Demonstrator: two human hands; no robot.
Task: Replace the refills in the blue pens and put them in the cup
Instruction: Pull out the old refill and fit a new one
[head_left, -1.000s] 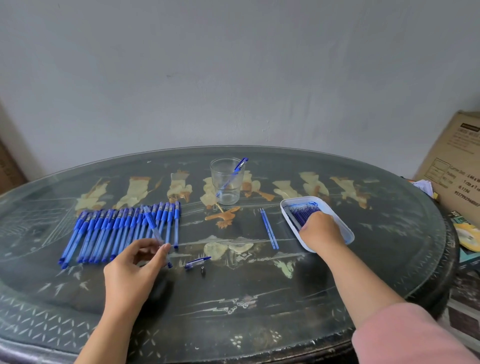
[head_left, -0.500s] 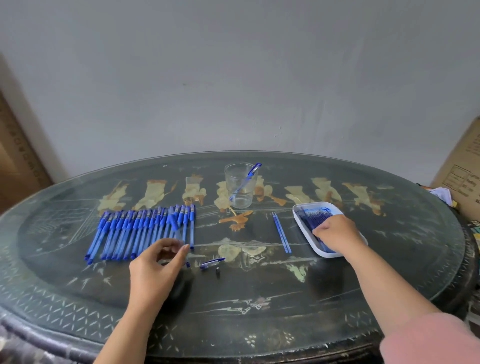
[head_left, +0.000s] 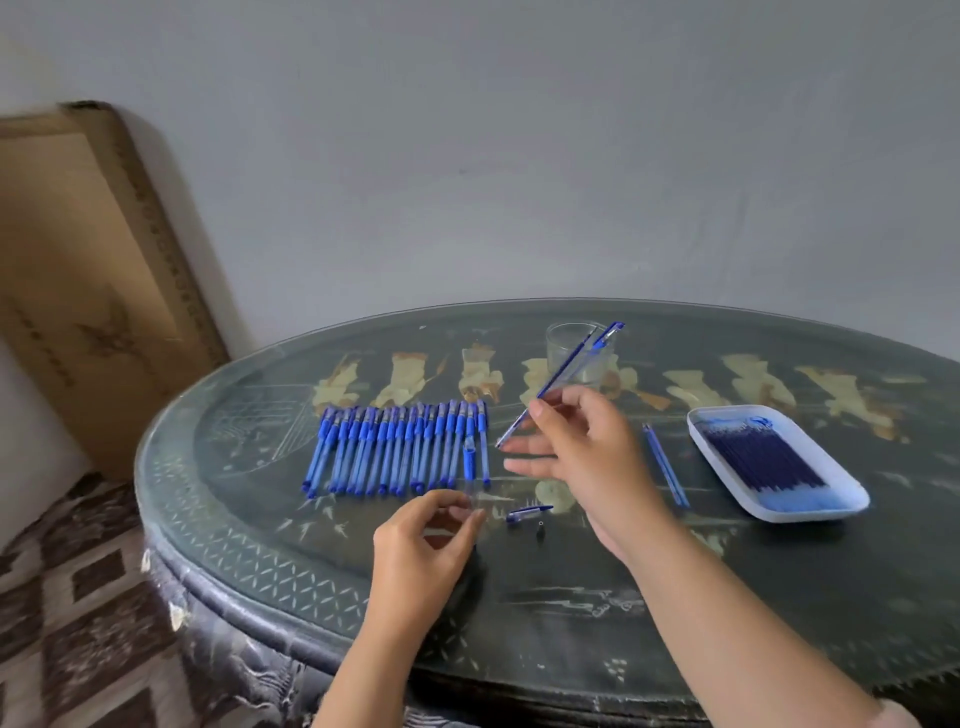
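My right hand (head_left: 576, 457) pinches a thin blue refill (head_left: 519, 421) between thumb and forefinger, held slanted above the table. My left hand (head_left: 423, 545) pinches the lower end of a clear pen barrel (head_left: 469, 462) with a blue grip, its other end pointing at the row of blue pens (head_left: 395, 447). A glass cup (head_left: 563, 343) at the back holds one blue pen (head_left: 608, 332). The white tray (head_left: 841, 506) of refills lies to the right. A pen cap (head_left: 527, 513) and a small tip piece (head_left: 540, 532) lie between my hands.
Two loose refills (head_left: 667, 467) lie between my right hand and the tray. The oval glass-topped table (head_left: 727, 597) drops off at its left edge (head_left: 150, 499). A flat cardboard box (head_left: 88, 270) leans against the wall on the left. Patterned floor shows below.
My right hand left the tray with a refill and moved left, up over the table toward my left hand. The view swung left. My left hand stayed put with the barrel.
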